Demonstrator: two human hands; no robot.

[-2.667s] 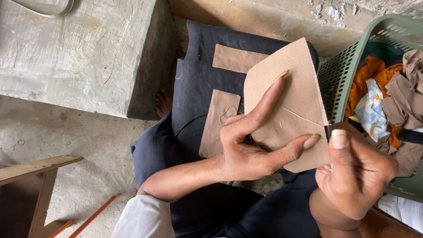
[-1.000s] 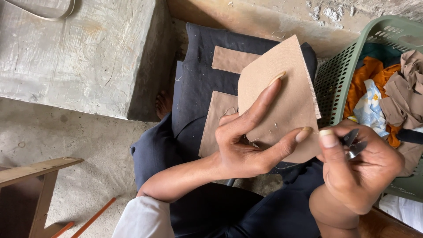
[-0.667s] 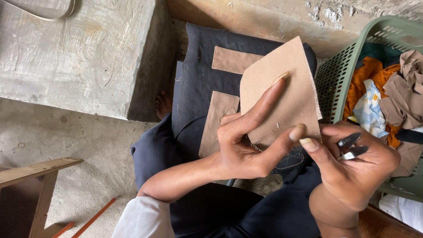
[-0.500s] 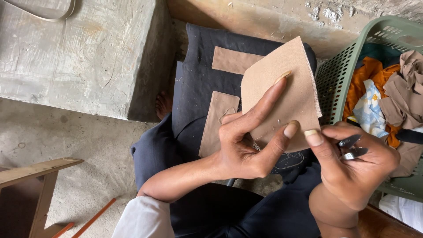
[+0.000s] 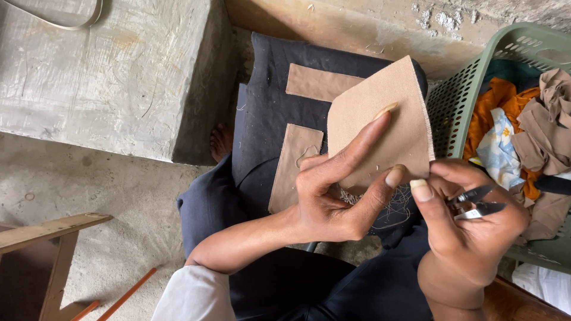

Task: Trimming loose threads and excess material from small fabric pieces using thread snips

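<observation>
Head: left hand [image 5: 330,199] pinches fabric piece [image 5: 380,122].

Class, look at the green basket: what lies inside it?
Inside the green basket lie crumpled cloths: orange, tan-brown and a pale printed one. Whatever lies beneath them, and the basket's bottom, is covered.

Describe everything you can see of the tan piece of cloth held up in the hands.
The tan cloth piece looks like a woven fabric panel, with one rounded corner and a frayed right edge. It is held up flat above the dark garment. The left hand pinches its lower edge, forefinger stretched across its face. The right hand, holding small snips, meets its lower right corner.
</observation>
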